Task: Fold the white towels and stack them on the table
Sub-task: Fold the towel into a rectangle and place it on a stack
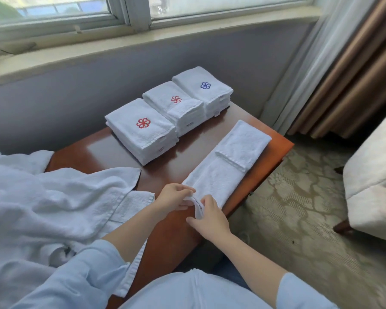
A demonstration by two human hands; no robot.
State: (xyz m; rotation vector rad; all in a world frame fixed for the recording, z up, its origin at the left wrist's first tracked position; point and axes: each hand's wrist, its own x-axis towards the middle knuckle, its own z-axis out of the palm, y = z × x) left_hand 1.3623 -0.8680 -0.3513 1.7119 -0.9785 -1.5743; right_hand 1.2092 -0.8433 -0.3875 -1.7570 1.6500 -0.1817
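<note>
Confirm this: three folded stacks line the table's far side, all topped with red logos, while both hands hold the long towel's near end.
Wrong on one count: the head view shows the farthest stack topped with a blue logo; the middle stack and nearest stack show red. The rest stands.

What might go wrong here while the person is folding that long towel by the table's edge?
1. The long towel lies along the right edge of the table; a tug from the left hand and right hand might slide it off.
2. Pulling its near end may loosen the fold at its far end.
</note>
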